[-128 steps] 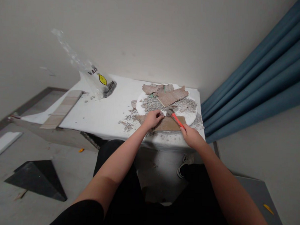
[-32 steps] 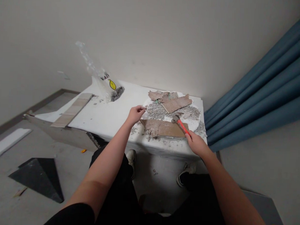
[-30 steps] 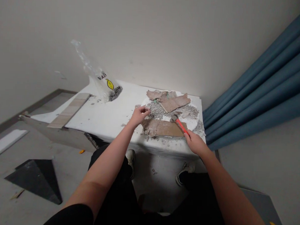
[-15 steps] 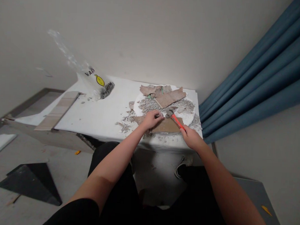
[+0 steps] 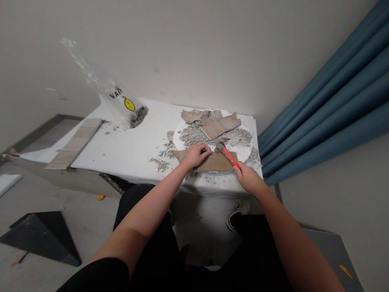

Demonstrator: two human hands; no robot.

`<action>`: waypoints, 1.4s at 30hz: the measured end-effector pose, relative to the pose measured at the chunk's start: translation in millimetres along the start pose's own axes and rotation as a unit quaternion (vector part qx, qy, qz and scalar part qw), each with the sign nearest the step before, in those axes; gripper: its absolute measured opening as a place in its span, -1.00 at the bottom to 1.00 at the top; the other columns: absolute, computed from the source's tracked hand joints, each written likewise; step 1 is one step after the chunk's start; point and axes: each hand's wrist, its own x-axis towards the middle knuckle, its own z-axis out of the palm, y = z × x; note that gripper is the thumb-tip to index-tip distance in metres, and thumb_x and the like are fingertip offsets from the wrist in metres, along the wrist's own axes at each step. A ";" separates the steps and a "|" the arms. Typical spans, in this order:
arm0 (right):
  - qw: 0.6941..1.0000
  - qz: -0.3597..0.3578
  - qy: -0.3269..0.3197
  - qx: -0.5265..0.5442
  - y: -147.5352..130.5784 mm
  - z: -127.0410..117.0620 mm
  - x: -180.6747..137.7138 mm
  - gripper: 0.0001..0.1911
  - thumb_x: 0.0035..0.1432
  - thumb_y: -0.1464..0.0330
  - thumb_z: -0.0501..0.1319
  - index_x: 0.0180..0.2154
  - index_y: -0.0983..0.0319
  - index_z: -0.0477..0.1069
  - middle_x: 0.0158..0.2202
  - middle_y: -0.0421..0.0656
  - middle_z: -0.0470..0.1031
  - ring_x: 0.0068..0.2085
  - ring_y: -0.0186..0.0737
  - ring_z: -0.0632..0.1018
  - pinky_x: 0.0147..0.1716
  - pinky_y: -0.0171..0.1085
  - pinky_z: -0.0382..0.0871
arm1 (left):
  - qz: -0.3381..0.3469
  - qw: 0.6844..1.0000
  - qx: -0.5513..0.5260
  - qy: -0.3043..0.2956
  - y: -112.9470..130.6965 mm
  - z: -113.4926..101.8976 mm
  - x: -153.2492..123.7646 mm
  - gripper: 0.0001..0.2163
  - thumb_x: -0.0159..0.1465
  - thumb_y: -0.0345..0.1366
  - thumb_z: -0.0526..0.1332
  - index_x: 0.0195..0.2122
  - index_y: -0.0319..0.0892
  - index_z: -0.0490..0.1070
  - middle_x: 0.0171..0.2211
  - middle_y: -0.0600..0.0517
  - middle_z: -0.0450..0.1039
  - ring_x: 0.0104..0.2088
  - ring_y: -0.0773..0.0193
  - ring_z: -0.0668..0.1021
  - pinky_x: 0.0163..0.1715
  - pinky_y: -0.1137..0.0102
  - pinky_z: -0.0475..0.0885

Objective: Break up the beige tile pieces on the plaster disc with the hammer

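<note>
My right hand [image 5: 248, 177] is wrapped around the red handle of a hammer [image 5: 227, 155]. The grey hammer head is low over the near side of a round white board [image 5: 179, 141], close to my left fingertips. My left hand [image 5: 196, 154] has its fingers curled with thumb and fingertips together; whatever they pinch is too small to make out. Under both lies a flat brown board piece [image 5: 217, 162]. Grey crushed bits [image 5: 195, 137] cover the middle of the round board, and broken brown slabs [image 5: 221, 125] rest on its far side.
A clear plastic bag [image 5: 122, 107] with dark grit in its bottom stands on the white-covered table [image 5: 124, 150]. A striped plank [image 5: 75, 145] lies at the table's left end. Blue curtains [image 5: 327, 95] hang at right. A black folded sheet [image 5: 41, 236] is on the floor.
Almost nothing differs. Both hands and the hammer keep nearly the same position, with the hammer head still beside my left fingertips.
</note>
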 end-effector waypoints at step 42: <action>0.996 -0.022 0.062 -0.064 -35.3 -8.0 -29.4 -0.55 0.45 0.21 -0.14 0.16 0.18 0.34 -0.19 -0.01 0.60 -0.22 0.00 0.58 -0.30 -0.25 0.22 | 0.075 0.996 0.056 -0.003 -5.8 10.0 -6.8 -0.85 0.31 -0.26 0.16 -0.39 -0.16 0.40 -0.19 -0.09 0.50 -0.11 0.15 0.51 -0.02 0.23 0.41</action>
